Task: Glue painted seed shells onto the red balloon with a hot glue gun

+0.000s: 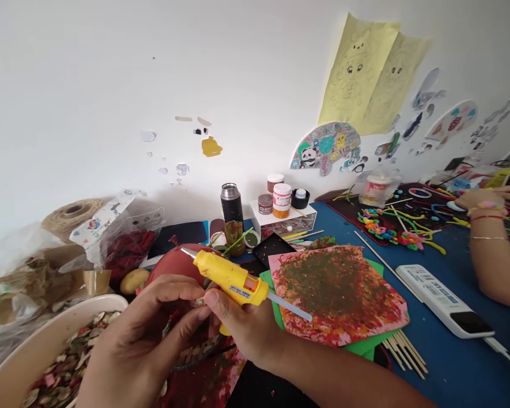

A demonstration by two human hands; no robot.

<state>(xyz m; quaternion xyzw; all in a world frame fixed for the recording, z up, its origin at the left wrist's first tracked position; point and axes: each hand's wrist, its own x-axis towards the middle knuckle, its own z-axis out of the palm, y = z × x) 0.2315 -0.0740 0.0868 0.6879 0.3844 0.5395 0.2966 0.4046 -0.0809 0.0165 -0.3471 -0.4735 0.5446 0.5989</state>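
My right hand (257,334) is wrapped round a yellow hot glue gun (223,273), whose metal nozzle points up and to the left. A translucent glue stick (291,306) sticks out of its back end. My left hand (131,334) pinches a small pale chip (198,302) between thumb and fingertips, and my right thumb meets it there. Just behind the hands is a rounded dark red object (170,266), mostly covered by them. To the left, a pale pink basin (8,362) holds many small chips (68,362) in cream, red and brown.
A paint-smeared sheet (335,294) lies right of my hands, near thin wooden sticks (406,354) and a white power strip-like device (444,300). Behind stand a black flask (230,207) and paint jars (281,199). At far right, another person's arm (491,249) reaches over colourful pipe-cleaner flowers (391,229).
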